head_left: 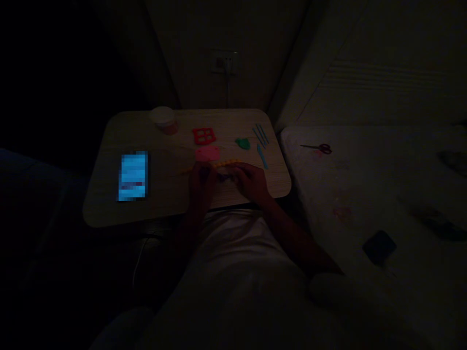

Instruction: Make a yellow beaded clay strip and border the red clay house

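Observation:
In dim light, my left hand (203,179) and my right hand (251,181) face each other low over the near part of a small wooden-topped table (171,194). Between their fingertips is a small dark purple piece (223,177), perhaps modelling clay. My right fingers are pinched at its end. The left fingers are curled beside it, and what they grip is hidden. Just beyond my hands lies a bumpy yellow-orange strip (228,162), partly covered by them. Behind it are a flat pink piece (207,153) and a red window-shaped frame (204,136).
Right on the table are a green lump (242,143), thin blue sticks (260,135) and a blue knife-like tool (261,156). A tub (164,120) stands at back left, a lit screen (133,176) nearer. Scissors (321,148) lie on the pale surface at right.

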`<state>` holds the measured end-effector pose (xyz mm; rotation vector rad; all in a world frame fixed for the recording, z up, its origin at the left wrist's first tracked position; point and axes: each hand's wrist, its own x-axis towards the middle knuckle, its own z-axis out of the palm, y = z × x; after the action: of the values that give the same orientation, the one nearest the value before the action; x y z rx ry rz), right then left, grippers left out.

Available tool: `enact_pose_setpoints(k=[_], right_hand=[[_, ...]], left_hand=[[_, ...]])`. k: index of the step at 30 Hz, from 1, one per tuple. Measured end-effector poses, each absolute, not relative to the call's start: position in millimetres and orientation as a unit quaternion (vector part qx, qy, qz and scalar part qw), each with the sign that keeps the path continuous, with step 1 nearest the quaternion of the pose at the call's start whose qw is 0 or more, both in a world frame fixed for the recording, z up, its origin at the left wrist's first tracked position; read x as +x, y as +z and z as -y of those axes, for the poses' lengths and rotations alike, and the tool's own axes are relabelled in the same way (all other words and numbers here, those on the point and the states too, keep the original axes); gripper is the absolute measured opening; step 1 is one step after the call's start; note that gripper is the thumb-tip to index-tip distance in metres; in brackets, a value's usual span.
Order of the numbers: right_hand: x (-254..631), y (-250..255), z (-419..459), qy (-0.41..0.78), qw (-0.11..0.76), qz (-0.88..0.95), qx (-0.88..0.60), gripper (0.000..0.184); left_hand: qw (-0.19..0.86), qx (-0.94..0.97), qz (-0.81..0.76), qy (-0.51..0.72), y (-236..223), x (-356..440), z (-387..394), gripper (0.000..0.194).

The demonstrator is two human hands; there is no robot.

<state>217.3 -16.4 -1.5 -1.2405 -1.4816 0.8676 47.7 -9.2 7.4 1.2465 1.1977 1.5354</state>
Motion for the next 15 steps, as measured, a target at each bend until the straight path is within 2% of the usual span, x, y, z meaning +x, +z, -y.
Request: enact_pose_setpoints(k=[8, 15], right_hand=[[221.8, -1.4, 13.4, 0.264, 0.501, 0.66, -0.493, 0.037], [217.9, 6.3, 15.9, 0.312, 0.497, 0.654, -0.477, 0.029]], left_hand=[[0.399, 0.504, -0.475, 0.601, 8.0, 46.7, 9.8, 0.025], [0.415, 0.494, -0.466, 0.605, 7.5, 47.0, 9.6, 0.029]])
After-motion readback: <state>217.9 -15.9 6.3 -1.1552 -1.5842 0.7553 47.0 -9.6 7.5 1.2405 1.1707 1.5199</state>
